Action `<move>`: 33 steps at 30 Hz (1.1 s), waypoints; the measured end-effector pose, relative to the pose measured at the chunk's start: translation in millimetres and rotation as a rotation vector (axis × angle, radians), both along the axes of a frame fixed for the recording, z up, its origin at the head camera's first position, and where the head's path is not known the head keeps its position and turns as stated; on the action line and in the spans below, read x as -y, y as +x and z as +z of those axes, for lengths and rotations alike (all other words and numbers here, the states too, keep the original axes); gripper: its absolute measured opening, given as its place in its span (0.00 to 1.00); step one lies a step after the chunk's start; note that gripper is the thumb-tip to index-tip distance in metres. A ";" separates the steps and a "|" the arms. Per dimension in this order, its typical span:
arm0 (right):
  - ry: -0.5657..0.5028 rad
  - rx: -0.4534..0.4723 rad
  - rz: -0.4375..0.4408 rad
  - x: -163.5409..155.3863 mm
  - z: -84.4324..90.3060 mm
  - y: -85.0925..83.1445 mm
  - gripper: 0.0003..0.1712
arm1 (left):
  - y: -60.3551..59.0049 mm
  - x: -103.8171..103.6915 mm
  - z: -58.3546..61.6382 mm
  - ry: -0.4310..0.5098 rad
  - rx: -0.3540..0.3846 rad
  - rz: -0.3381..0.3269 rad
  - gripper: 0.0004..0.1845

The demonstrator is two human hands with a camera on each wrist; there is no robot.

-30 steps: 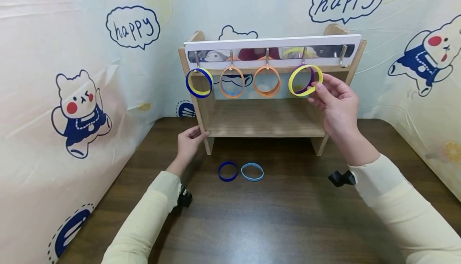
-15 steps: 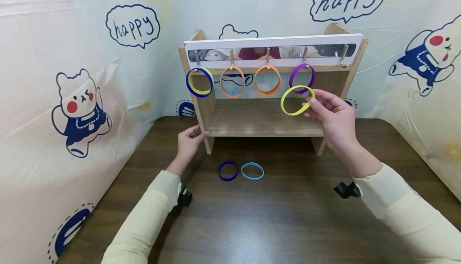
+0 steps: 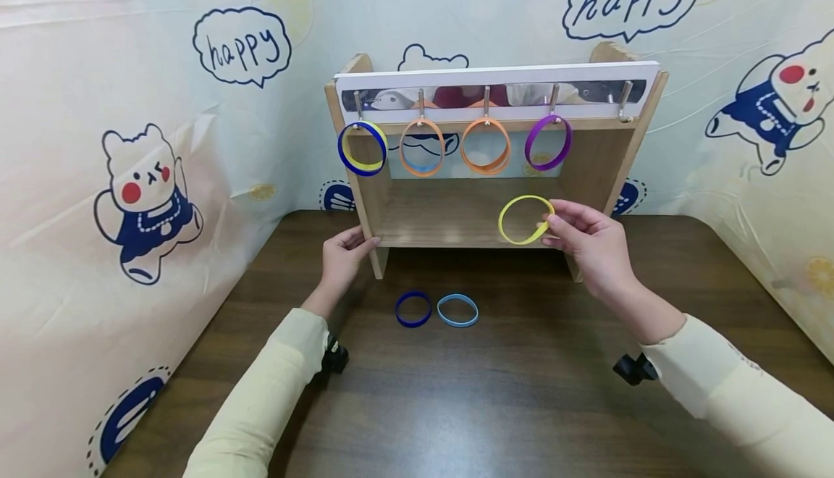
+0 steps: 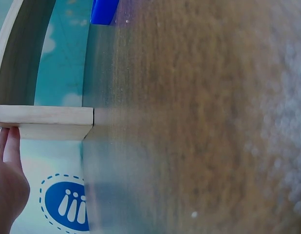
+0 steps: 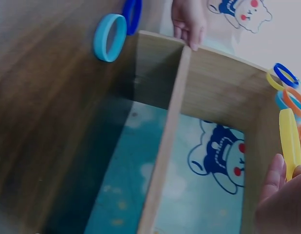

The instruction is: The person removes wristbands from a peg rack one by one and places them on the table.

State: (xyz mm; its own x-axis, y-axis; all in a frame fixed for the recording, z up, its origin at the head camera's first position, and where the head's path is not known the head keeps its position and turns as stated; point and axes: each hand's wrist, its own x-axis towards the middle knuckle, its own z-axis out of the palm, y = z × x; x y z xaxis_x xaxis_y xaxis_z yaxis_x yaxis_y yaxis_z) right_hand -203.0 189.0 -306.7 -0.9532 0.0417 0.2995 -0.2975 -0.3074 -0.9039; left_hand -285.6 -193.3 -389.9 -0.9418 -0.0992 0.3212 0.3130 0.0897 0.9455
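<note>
While the dark wood-grain worktop [image 3: 417, 405] carries a wooden hook rack [image 3: 449, 210], the left hand [image 3: 342, 257] rests against the rack's left side panel, its fingers straight. The right hand [image 3: 593, 239] pinches a yellow wristband [image 5: 290, 139] between thumb and fingers, in front of the rack's shelf and below the purple wristband [image 3: 528, 146] hanging on the fourth hook from the left. A dark blue wristband [image 3: 413, 324] and a light blue wristband [image 5: 100, 44] lie side by side on the worktop.
</note>
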 end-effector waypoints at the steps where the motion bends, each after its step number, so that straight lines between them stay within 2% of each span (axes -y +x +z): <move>1: -0.001 -0.001 0.007 0.1 -2.6 0.2 0.13 | 0.0 -0.1 0.0 -0.002 0.000 0.001 0.19; 9: 0.038 0.028 0.045 0.9 -23.9 1.8 0.12 | 0.5 -0.1 0.7 -0.019 0.009 0.005 0.19; 14: 0.104 0.083 0.061 2.2 -41.0 1.4 0.16 | 1.2 0.1 0.3 -0.031 0.010 0.014 0.20; 18: 0.143 0.127 0.077 3.4 -52.9 2.1 0.12 | 1.4 -0.2 0.3 -0.031 0.006 0.015 0.20; 26: 0.227 0.196 0.117 5.0 -74.6 3.7 0.11 | 1.4 -0.8 0.3 -0.024 0.002 0.026 0.19; 33: 0.274 0.304 0.184 1.2 -89.0 5.8 0.21 | 0.6 -0.8 0.0 -0.030 0.004 0.025 0.19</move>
State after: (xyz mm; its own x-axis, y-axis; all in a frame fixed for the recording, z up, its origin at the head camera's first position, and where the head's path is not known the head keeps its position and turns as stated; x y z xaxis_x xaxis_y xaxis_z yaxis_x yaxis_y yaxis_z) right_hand -197.2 187.8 -395.7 -0.9837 -0.1788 -0.0190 0.0316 -0.0677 -0.9972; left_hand -285.1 -192.5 -389.8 -0.9403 -0.1131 0.3210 0.3069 0.1258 0.9434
